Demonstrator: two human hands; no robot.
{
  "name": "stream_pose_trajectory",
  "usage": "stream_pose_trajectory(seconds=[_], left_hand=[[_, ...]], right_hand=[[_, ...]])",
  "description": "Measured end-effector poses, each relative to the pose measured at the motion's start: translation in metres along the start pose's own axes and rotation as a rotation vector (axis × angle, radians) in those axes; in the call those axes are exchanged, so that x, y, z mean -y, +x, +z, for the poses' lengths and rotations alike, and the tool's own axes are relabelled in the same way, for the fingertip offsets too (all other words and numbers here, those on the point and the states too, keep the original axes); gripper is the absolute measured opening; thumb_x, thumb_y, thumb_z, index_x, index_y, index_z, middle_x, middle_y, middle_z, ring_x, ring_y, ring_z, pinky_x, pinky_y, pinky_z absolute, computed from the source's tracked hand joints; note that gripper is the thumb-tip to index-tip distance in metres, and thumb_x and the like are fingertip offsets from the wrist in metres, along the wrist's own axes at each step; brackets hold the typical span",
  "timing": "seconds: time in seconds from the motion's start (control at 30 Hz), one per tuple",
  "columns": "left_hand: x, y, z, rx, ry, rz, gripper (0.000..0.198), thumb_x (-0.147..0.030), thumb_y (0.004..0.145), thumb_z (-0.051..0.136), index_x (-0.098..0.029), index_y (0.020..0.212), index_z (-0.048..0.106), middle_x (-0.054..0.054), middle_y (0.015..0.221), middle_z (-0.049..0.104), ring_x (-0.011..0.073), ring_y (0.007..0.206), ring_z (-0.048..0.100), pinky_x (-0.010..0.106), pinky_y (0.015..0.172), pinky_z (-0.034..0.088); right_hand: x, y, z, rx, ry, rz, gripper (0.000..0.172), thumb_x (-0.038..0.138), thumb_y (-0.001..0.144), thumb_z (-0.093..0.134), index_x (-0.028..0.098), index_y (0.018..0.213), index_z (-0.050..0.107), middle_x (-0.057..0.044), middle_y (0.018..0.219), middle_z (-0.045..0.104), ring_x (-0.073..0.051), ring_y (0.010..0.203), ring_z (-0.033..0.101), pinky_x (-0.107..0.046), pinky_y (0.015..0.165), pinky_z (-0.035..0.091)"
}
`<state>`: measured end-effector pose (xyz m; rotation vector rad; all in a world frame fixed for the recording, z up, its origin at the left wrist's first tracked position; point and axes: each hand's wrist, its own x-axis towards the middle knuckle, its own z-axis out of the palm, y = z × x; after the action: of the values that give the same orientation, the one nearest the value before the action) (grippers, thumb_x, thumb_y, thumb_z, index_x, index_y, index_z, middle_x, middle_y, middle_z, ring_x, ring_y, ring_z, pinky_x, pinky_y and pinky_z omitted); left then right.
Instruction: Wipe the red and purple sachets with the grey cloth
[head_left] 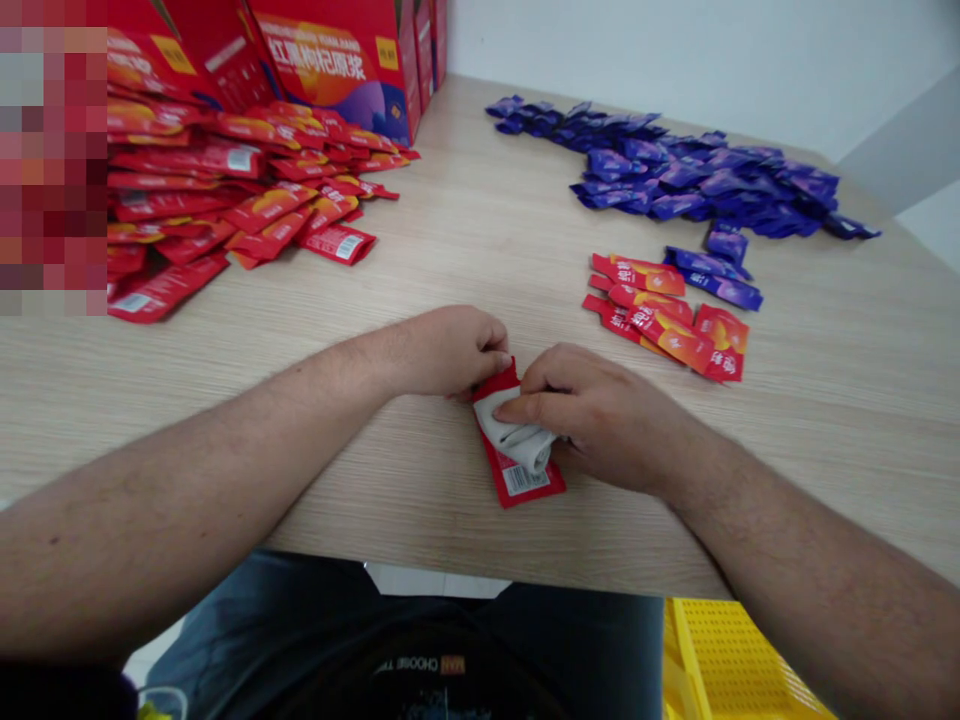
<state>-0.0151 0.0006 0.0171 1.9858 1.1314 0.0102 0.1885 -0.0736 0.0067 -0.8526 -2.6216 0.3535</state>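
Note:
A red sachet (495,470) with a barcode label lies near the table's front edge, its far end tilted to the left. My left hand (469,350) pinches the sachet's narrow top end. In my right hand (581,410) is a folded white cloth (514,430), pressed against the upper face of the sachet. The cloth hides the middle of the sachet. To the right, past my right hand, lies a small group of red and orange sachets (667,325).
A big heap of red sachets (262,215) fills the left, before red printed boxes (337,60). Purple sachets (697,175) are piled at the back right, beneath the white wall (637,50). A yellow plastic basket (731,650) stands below the table (420,500) at right.

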Motion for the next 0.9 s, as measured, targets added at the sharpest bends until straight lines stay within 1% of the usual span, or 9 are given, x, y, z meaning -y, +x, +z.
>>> stream_pose_trajectory(seconds=[0.13,0.23,0.37,0.47,0.6,0.73,0.8,0.83,0.9], left_hand=[[0.002,0.007,0.002,-0.04,-0.275,-0.081,0.015,-0.026,0.092,0.055,-0.021,0.088,0.068,0.001,0.059,0.066,0.0153,0.054,0.064,0.024,0.054,0.046],[0.005,0.011,0.002,-0.108,-0.33,-0.08,0.015,-0.025,0.093,0.055,-0.02,0.087,0.068,0.001,0.058,0.064,0.0155,0.054,0.064,0.025,0.052,0.047],[0.007,0.012,0.001,-0.147,-0.258,-0.089,0.011,-0.03,0.091,0.062,-0.022,0.09,0.07,0.001,0.064,0.067,0.0162,0.056,0.065,0.025,0.054,0.048],[0.01,0.011,0.001,-0.125,-0.237,-0.071,0.011,-0.03,0.091,0.062,-0.023,0.095,0.07,0.002,0.067,0.069,0.0168,0.058,0.066,0.026,0.056,0.05],[0.016,0.014,-0.001,-0.136,-0.236,-0.034,0.011,-0.027,0.092,0.059,-0.022,0.094,0.068,0.002,0.067,0.068,0.0165,0.054,0.064,0.027,0.055,0.049],[0.019,0.017,-0.003,-0.155,-0.259,-0.033,0.008,-0.027,0.091,0.061,-0.022,0.089,0.067,0.002,0.067,0.067,0.0152,0.055,0.063,0.026,0.054,0.048],[0.018,0.017,-0.002,-0.148,-0.273,-0.034,0.009,-0.028,0.091,0.061,-0.023,0.088,0.067,0.002,0.069,0.067,0.0151,0.055,0.063,0.025,0.054,0.048],[0.018,0.017,-0.002,-0.144,-0.276,-0.031,0.009,-0.028,0.091,0.061,-0.023,0.088,0.067,0.002,0.069,0.067,0.0151,0.056,0.063,0.025,0.054,0.047],[0.015,0.016,-0.001,-0.13,-0.268,-0.019,0.009,-0.028,0.091,0.06,-0.023,0.088,0.067,0.001,0.069,0.067,0.0154,0.056,0.063,0.025,0.054,0.047]], right_hand=[[-0.017,0.006,0.006,-0.217,-0.105,0.084,0.024,0.019,0.088,0.068,0.023,0.11,0.078,-0.01,0.098,0.069,-0.024,0.088,0.061,-0.037,0.076,0.051],[-0.022,0.012,0.01,-0.255,-0.129,0.135,0.022,0.024,0.09,0.069,0.023,0.11,0.078,-0.011,0.1,0.069,-0.025,0.09,0.061,-0.039,0.078,0.05],[-0.019,0.012,0.007,-0.132,-0.067,0.051,0.027,0.013,0.082,0.07,0.023,0.106,0.078,-0.008,0.098,0.069,-0.023,0.09,0.061,-0.037,0.08,0.051],[-0.016,0.004,-0.009,0.008,0.06,0.047,0.038,0.005,0.076,0.071,0.025,0.108,0.077,-0.005,0.1,0.068,-0.02,0.09,0.063,-0.032,0.078,0.052],[-0.012,-0.005,-0.035,0.246,0.285,0.08,0.041,0.003,0.076,0.072,0.029,0.107,0.078,-0.001,0.102,0.07,-0.014,0.086,0.068,-0.026,0.074,0.054],[-0.006,-0.007,-0.042,0.393,0.35,0.051,0.046,-0.003,0.072,0.069,0.03,0.102,0.079,0.002,0.101,0.073,-0.015,0.088,0.07,-0.026,0.078,0.057],[-0.006,-0.006,-0.036,0.353,0.319,0.042,0.043,-0.002,0.074,0.069,0.029,0.102,0.079,0.001,0.1,0.073,-0.015,0.087,0.069,-0.026,0.077,0.057],[-0.007,-0.005,-0.031,0.281,0.275,0.056,0.039,0.001,0.076,0.07,0.029,0.103,0.079,0.0,0.099,0.072,-0.016,0.087,0.069,-0.027,0.077,0.056],[-0.011,-0.001,-0.019,0.05,0.122,0.137,0.03,0.01,0.083,0.071,0.027,0.106,0.08,-0.004,0.099,0.07,-0.018,0.088,0.066,-0.03,0.077,0.054]])
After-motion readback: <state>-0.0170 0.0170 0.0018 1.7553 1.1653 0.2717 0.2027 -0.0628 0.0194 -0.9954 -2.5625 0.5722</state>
